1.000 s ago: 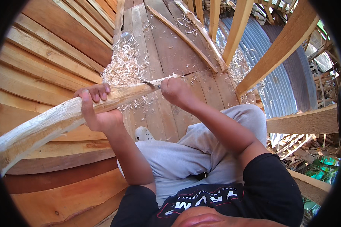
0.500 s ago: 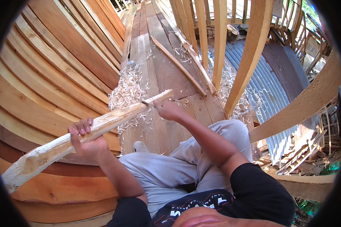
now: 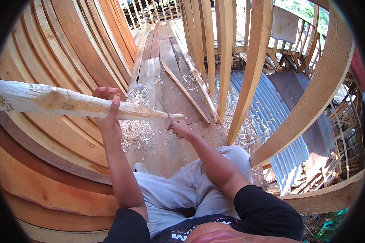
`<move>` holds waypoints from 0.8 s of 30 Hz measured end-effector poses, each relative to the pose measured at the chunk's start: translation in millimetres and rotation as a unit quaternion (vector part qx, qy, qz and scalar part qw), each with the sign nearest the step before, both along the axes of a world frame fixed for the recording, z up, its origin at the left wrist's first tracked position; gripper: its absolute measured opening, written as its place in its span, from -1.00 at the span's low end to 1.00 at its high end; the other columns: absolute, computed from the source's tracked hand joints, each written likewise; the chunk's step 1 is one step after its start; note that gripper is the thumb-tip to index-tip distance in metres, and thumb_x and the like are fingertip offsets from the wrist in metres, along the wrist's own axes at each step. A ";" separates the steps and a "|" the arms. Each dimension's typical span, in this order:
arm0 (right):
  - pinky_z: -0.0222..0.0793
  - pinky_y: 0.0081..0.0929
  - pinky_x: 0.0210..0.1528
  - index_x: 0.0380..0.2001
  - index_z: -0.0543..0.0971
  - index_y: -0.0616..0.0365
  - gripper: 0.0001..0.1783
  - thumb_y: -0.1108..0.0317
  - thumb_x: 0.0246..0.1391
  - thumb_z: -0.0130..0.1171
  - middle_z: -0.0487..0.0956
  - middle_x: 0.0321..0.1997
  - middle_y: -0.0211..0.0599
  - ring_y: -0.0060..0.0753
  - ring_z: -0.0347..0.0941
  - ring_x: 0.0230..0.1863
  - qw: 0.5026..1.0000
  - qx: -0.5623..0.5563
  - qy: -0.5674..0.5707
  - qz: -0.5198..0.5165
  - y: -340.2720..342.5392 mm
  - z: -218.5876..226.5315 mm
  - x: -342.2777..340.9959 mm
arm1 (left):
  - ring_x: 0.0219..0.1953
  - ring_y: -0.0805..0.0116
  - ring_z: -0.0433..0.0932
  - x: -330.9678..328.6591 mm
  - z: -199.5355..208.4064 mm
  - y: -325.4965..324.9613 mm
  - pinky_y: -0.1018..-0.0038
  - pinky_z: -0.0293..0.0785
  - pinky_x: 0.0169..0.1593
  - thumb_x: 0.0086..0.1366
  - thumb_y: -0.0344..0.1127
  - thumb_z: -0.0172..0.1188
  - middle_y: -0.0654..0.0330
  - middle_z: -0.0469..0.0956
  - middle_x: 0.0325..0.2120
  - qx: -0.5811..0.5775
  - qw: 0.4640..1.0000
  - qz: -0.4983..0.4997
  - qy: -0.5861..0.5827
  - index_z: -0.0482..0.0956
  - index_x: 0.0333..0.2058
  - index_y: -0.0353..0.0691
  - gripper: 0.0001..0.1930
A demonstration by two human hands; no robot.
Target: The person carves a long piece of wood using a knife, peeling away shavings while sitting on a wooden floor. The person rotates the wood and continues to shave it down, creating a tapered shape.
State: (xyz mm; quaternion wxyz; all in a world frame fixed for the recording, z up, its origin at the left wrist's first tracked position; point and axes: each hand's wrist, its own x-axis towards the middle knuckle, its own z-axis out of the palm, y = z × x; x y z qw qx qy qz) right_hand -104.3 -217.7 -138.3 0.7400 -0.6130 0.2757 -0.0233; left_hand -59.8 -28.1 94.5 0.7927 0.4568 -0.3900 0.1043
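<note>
A long, peeled wooden pole (image 3: 56,101) lies almost level across the left half of the view, its thick end at the left rim. My left hand (image 3: 108,111) grips it past the middle, thumb on the near face and fingers over the far side. Toward the right the pole narrows to a pale, shaved tip. Just at that tip, my right hand (image 3: 181,128) is closed round the handle of a knife, most of which the fingers hide. The thin knife blade (image 3: 164,107) points up and left, crossing close to the tip; whether it touches the wood I cannot tell.
Curly wood shavings (image 3: 137,135) are heaped on the plank floor (image 3: 156,85). Two narrow wood strips (image 3: 184,91) lie farther ahead. Stacked boards (image 3: 48,198) line the left side. Upright wooden posts (image 3: 251,69) stand at the right, with corrugated metal sheets (image 3: 267,125) beyond them.
The pole has swung from a slant to nearly level, its thick end rising. My left hand has moved up with it. My right hand and knife have shifted slightly lower, with the blade turned more upright.
</note>
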 end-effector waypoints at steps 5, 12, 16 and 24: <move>0.01 -0.48 -0.74 -0.30 0.57 0.13 -0.42 -0.17 0.29 -0.18 0.32 -0.66 -0.44 -0.61 0.13 -0.76 0.999 -0.029 -0.034 -0.002 1.8 -4.5 2.5 | -0.34 0.38 0.40 -11.5 6.8 25.1 0.35 0.38 -0.05 0.26 -0.30 0.16 0.28 0.32 -0.51 -0.114 0.989 -0.059 0.077 0.36 -0.35 -0.13 -0.86; 0.32 -0.11 0.05 -0.20 0.57 0.45 -0.29 -0.05 0.28 -0.35 0.56 -0.17 0.30 0.19 0.49 -0.06 0.972 -0.197 0.088 -0.089 -26.6 -21.4 9.1 | -0.58 0.47 0.20 2.5 23.6 -13.6 0.47 0.17 -0.34 0.23 -0.20 0.15 0.32 0.20 -0.65 -0.044 0.977 -0.204 0.046 0.28 -0.53 -0.10 -0.74; 0.28 -0.06 0.15 -0.24 0.58 0.46 -0.32 0.00 0.23 -0.33 0.53 -0.11 0.35 0.30 0.44 0.03 0.949 -0.301 -0.007 -0.095 25.1 58.4 0.8 | -0.59 0.47 0.19 9.2 35.5 -16.5 0.46 0.16 -0.34 0.20 -0.21 0.16 0.33 0.18 -0.66 -0.005 0.981 -0.189 0.037 0.28 -0.56 -0.10 -0.73; 0.28 0.00 0.13 -0.27 0.58 0.41 -0.38 0.07 0.20 -0.34 0.51 -0.12 0.37 0.33 0.43 0.01 0.930 -0.340 0.052 -0.131 2.3 23.2 4.1 | -0.60 0.47 0.18 26.8 46.6 -27.6 0.45 0.21 -0.33 0.11 -0.27 0.16 0.32 0.17 -0.67 -0.038 0.985 -0.131 0.101 0.27 -0.56 -0.10 -0.78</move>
